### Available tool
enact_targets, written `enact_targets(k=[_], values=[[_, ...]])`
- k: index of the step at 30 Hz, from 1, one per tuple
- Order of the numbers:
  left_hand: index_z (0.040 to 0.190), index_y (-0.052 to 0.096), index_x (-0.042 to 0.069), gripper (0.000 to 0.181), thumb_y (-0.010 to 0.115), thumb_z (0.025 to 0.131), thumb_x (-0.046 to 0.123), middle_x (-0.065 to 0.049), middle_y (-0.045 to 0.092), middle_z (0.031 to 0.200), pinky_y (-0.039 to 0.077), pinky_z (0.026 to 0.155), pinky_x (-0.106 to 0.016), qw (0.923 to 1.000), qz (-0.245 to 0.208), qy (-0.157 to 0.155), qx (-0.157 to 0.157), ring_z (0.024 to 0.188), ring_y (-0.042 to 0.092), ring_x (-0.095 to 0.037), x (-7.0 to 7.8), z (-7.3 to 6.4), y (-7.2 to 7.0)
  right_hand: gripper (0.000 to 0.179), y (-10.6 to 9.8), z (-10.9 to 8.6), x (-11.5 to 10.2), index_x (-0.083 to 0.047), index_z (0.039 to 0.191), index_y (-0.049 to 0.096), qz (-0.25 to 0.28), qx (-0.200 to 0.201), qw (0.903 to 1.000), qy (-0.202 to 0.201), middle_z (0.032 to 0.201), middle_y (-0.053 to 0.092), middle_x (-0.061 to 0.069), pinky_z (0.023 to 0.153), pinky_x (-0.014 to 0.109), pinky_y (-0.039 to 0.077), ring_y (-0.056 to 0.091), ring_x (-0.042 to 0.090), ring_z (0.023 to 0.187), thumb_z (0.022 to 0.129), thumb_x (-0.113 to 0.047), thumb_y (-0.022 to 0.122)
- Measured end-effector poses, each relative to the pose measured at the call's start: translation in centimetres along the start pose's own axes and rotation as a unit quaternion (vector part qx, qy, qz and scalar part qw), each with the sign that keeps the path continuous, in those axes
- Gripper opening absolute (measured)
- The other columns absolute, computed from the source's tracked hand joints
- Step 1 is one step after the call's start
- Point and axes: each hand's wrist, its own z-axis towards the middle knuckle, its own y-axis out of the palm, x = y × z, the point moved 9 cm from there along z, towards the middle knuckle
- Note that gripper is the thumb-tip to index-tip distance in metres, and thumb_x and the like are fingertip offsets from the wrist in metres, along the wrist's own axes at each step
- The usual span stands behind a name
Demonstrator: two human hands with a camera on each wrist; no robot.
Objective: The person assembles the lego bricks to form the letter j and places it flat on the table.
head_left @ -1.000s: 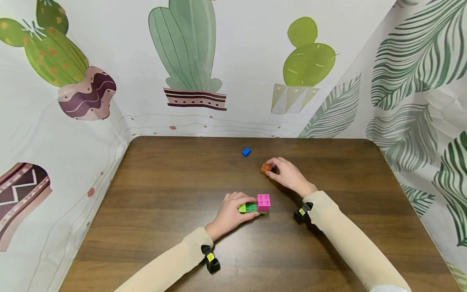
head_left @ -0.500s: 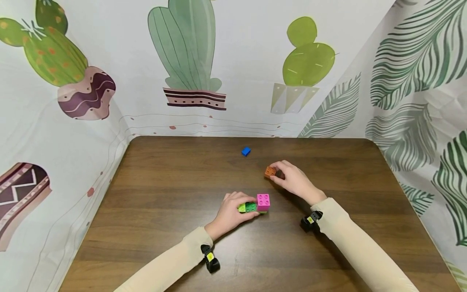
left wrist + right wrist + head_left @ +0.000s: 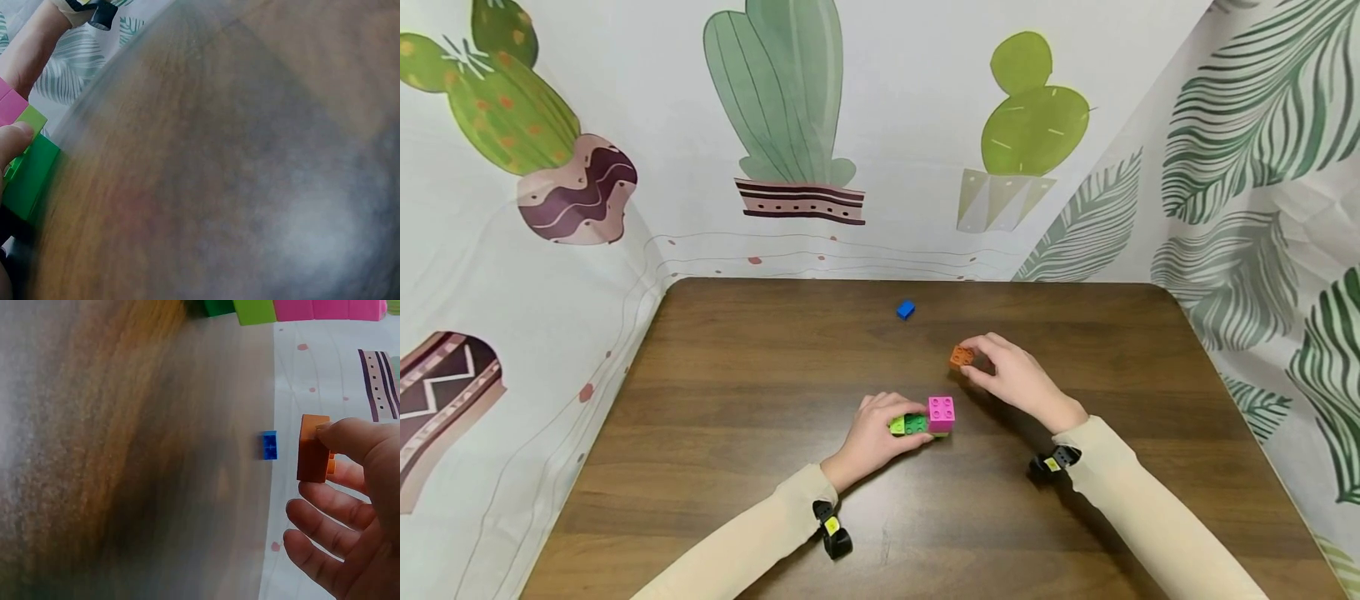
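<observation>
My left hand grips a built stack of toy building bricks, thumb on the near side and fingers on the far side. In it are a dark green brick, lime green pieces and a pink tower at the right end. Between its thumb and fingertip my right hand pinches an orange brick, studs up, behind and slightly right of the pink tower. The right wrist view shows the other fingers loosely bent below the brick. Part of the stack is hidden by the left hand.
A blue brick lies near the back edge of the brown wooden table, beyond both hands. Cloth printed with cacti and leaves hangs behind and beside the table.
My right hand has drawn the orange brick back toward me and a little to the right, with the forearm following. The left hand and its stack have stayed in place.
</observation>
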Motion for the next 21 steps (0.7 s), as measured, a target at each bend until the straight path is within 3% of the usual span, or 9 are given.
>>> enact_targets(k=[9,21], values=[[0.118,0.078,0.022,0.037,0.087,0.086,0.039,0.006,0.072,0.106,0.04,0.091,-0.041,1.0,-0.002,-0.005,-0.006,0.1,0.06,-0.013,-0.1,0.0,0.1,0.038,-0.7,-0.8,-1.0,-0.009,0.128,0.068,-0.02,0.002,0.9997,-0.017,0.113,0.068,0.006,0.08,0.044,0.055,0.066,0.026,0.095,0.096,-0.026,0.078],[0.116,0.078,0.022,0.036,0.088,0.084,0.038,0.008,0.072,0.104,0.039,0.086,-0.037,0.9998,0.005,0.011,0.012,0.098,0.06,-0.011,0.0,-0.1,-0.1,0.039,-1.7,-1.8,-2.5,-0.011,0.129,0.067,-0.022,0.009,0.9991,-0.036,0.11,0.067,0.002,0.073,0.039,0.055,0.066,0.024,0.088,0.095,-0.025,0.079]])
